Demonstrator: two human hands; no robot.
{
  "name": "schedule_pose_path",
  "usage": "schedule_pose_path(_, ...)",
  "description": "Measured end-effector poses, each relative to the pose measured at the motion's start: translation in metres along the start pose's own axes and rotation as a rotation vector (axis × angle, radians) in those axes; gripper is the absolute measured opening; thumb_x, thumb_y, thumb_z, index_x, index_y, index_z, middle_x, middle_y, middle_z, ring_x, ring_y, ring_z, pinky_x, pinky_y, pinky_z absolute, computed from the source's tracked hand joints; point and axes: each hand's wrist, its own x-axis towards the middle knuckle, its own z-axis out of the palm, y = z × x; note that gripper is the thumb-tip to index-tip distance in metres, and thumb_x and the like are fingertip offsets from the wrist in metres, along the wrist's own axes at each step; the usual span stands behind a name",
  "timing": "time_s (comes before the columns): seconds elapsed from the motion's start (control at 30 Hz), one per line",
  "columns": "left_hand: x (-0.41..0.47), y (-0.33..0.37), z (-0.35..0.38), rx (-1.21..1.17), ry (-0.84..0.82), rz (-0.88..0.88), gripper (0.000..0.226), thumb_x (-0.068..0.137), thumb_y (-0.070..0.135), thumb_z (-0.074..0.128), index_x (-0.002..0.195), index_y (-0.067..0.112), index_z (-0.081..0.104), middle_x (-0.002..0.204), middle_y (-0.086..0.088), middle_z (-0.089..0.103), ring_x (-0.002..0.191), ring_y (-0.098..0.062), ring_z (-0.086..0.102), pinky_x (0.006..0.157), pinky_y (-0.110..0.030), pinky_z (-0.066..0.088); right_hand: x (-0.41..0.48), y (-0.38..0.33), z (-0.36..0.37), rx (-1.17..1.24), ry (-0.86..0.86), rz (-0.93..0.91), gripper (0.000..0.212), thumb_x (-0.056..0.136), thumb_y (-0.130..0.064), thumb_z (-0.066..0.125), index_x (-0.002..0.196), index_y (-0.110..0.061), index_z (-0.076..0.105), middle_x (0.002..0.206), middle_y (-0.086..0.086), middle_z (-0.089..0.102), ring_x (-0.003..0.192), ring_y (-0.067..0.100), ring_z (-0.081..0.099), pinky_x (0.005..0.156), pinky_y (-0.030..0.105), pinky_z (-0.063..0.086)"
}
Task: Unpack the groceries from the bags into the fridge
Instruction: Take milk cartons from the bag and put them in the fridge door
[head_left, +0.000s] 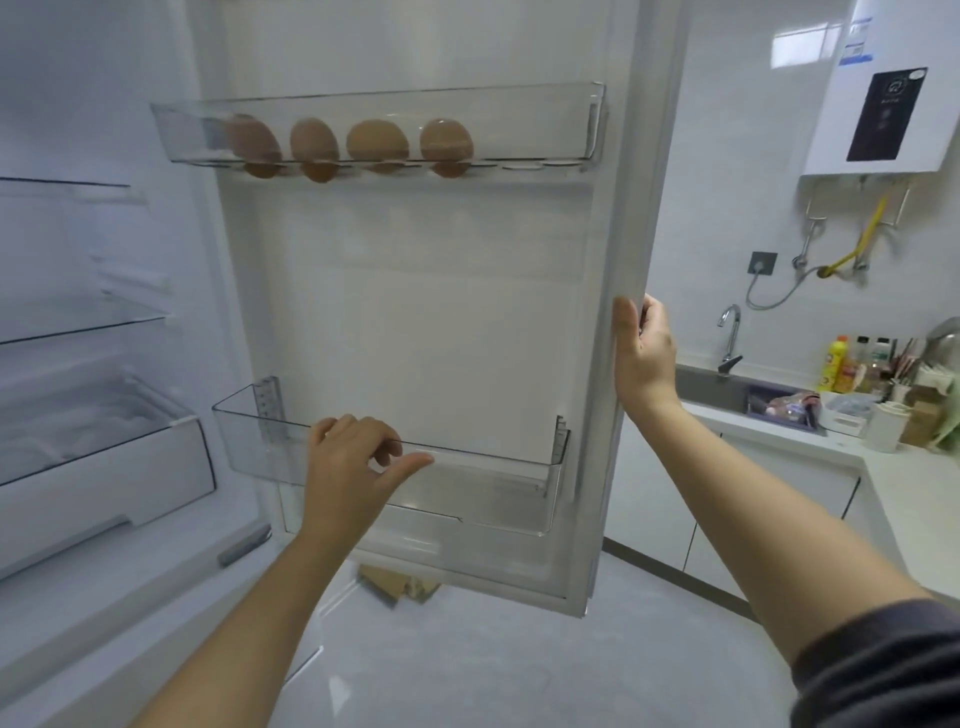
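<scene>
Head view: right hand (644, 353) gripping fridge door (415, 312) edge; left hand (353, 467) hooking bin (493, 483) rim; jerking risking cracking eggs (376, 139), 11 o'clock.

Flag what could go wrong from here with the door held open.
1. The eggs sit in the upper door tray; a sharp swing of the fridge door, gripped at its edge by the right hand, could knock them together.
2. The left hand is at the rim of the lower door bin; leaning on it might unseat it.
3. The cardboard on the floor under the door could catch a foot.
</scene>
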Motion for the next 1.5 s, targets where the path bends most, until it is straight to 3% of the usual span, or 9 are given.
schedule_pose_path(0.17, 0.003, 0.005, 0.014, 0.043, 0.016, 0.003, 0.048, 0.079, 0.062, 0.06, 0.068, 0.015, 0.062, 0.063, 0.009, 0.058, 0.062, -0.015, 0.054, 0.085, -0.038, 0.035, 0.021, 0.015, 0.005, -0.014, -0.047, 0.007, 0.063, 0.077, -0.077, 0.035, 0.105, -0.022, 0.048, 0.071, -0.015, 0.047, 0.054, -0.009, 0.043, 0.055, 0.012, 0.035)
schedule_pose_path(0.33, 0.008, 0.013, 0.029, 0.091, 0.023, -0.021, 0.047, 0.079, 0.062, 0.06, 0.067, 0.016, 0.06, 0.063, 0.009, 0.056, 0.062, -0.015, 0.053, 0.086, -0.036, 0.034, 0.042, 0.031, 0.012, 0.017, -0.112, 0.028, 0.054, 0.08, -0.075, 0.033, 0.096, -0.026, 0.047, 0.071, -0.017, 0.042, 0.062, -0.003, 0.04, 0.075, 0.031, 0.035)
schedule_pose_path(0.47, 0.013, 0.015, 0.042, 0.119, 0.026, -0.043, 0.046, 0.08, 0.064, 0.058, 0.068, 0.019, 0.058, 0.063, 0.011, 0.054, 0.063, -0.014, 0.051, 0.085, -0.032, 0.031, 0.058, 0.037, 0.015, 0.076, -0.172, 0.019, 0.072, 0.075, -0.086, 0.033, 0.096, -0.019, 0.048, 0.074, -0.011, 0.04, 0.063, 0.003, 0.038, 0.061, 0.012, 0.035)
schedule_pose_path(0.7, 0.021, 0.02, 0.065, 0.161, 0.042, -0.09, 0.047, 0.08, 0.066, 0.056, 0.068, 0.021, 0.057, 0.062, 0.012, 0.053, 0.063, -0.013, 0.05, 0.084, -0.028, 0.026, 0.097, 0.069, 0.028, 0.074, -0.277, 0.07, 0.035, 0.102, -0.049, 0.037, 0.101, -0.016, 0.047, 0.079, -0.012, 0.043, 0.062, -0.008, 0.042, 0.059, 0.007, 0.036)
schedule_pose_path(1.03, 0.03, 0.023, 0.086, 0.219, 0.071, -0.112, 0.049, 0.08, 0.07, 0.052, 0.066, 0.023, 0.054, 0.061, 0.013, 0.05, 0.063, -0.013, 0.048, 0.082, -0.026, 0.023, 0.119, 0.084, 0.044, 0.144, -0.329, 0.086, 0.036, 0.103, -0.048, 0.036, 0.097, -0.013, 0.045, 0.077, -0.008, 0.037, 0.069, 0.006, 0.036, 0.064, 0.023, 0.033)
schedule_pose_path(1.17, 0.031, 0.022, 0.085, 0.222, 0.073, -0.106, 0.047, 0.079, 0.07, 0.052, 0.066, 0.025, 0.053, 0.061, 0.015, 0.049, 0.063, -0.011, 0.047, 0.084, -0.027, 0.024, 0.109, 0.077, 0.035, 0.182, -0.359, 0.148, 0.046, 0.103, -0.045, 0.038, 0.134, -0.012, 0.048, 0.118, -0.007, 0.056, 0.109, 0.006, 0.049, 0.091, 0.021, 0.038)
schedule_pose_path(1.27, 0.03, 0.021, 0.084, 0.22, 0.076, -0.098, 0.046, 0.079, 0.07, 0.053, 0.067, 0.025, 0.052, 0.061, 0.015, 0.048, 0.063, -0.011, 0.047, 0.085, -0.027, 0.025, 0.081, 0.067, 0.027, 0.152, -0.283, 0.16, 0.055, 0.105, -0.034, 0.039, 0.154, -0.015, 0.024, 0.154, 0.002, 0.034, 0.138, 0.007, 0.033, 0.107, 0.021, 0.025)
schedule_pose_path(1.37, 0.029, 0.021, 0.082, 0.222, 0.059, -0.092, 0.045, 0.08, 0.067, 0.055, 0.069, 0.024, 0.055, 0.062, 0.014, 0.049, 0.064, -0.012, 0.048, 0.086, -0.028, 0.025, 0.038, 0.059, 0.02, 0.075, -0.254, 0.02, 0.058, 0.103, -0.025, 0.045, 0.155, -0.016, 0.019, 0.16, 0.001, 0.024, 0.146, 0.013, 0.022, 0.12, 0.033, 0.019)
schedule_pose_path(1.5, 0.028, 0.022, 0.076, 0.229, 0.026, -0.037, 0.043, 0.084, 0.062, 0.056, 0.078, 0.02, 0.063, 0.07, 0.011, 0.057, 0.07, -0.014, 0.054, 0.088, -0.03, 0.026, -0.015, 0.052, 0.019, -0.168, -0.27, -0.224, 0.058, 0.097, -0.028, 0.048, 0.151, -0.02, 0.029, 0.16, 0.002, 0.021, 0.15, 0.014, 0.01, 0.119, 0.029, 0.006)
